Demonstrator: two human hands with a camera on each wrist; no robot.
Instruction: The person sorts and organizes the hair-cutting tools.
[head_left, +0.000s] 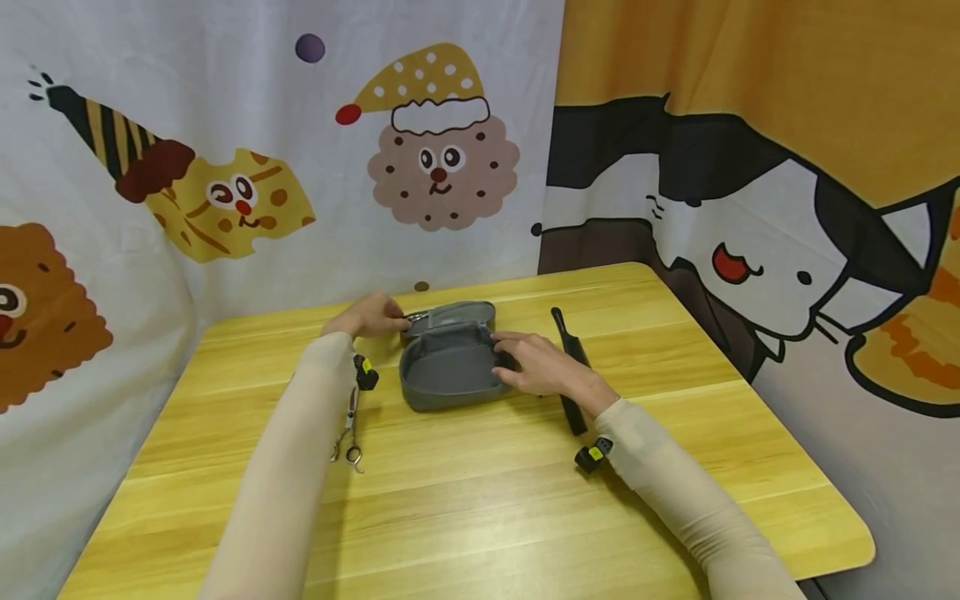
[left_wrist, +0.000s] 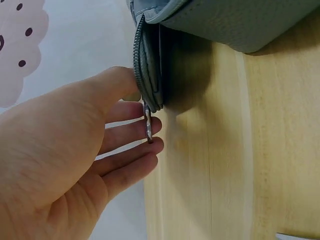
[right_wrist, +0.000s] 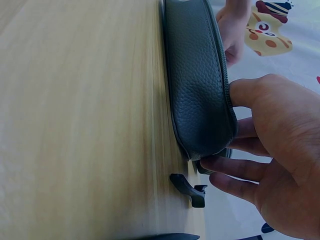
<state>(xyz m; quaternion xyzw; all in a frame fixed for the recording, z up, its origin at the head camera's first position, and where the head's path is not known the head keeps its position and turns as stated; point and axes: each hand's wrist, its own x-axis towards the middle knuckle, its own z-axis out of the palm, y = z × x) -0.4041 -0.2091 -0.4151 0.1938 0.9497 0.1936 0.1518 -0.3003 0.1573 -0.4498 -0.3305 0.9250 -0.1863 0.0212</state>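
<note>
A grey zip case (head_left: 457,397) lies unzipped on the table, its lid (head_left: 468,313) folded back at the far side. My left hand (head_left: 369,317) is at the lid's left end. There its fingers hold a pair of metal scissors (left_wrist: 148,125), whose handle sticks out past the zipped edge; the rest is hidden by the lid. My right hand (head_left: 536,364) grips the case's right side, with thumb and fingers at the zipped rim (right_wrist: 226,85). The compartment facing me shows a bare grey lining.
Another pair of scissors (head_left: 351,425) lies left of the case, handles towards me. A black comb (head_left: 573,350) lies to the right, beside my right hand. The wooden table (head_left: 465,517) ends at a printed curtain (head_left: 322,250) behind.
</note>
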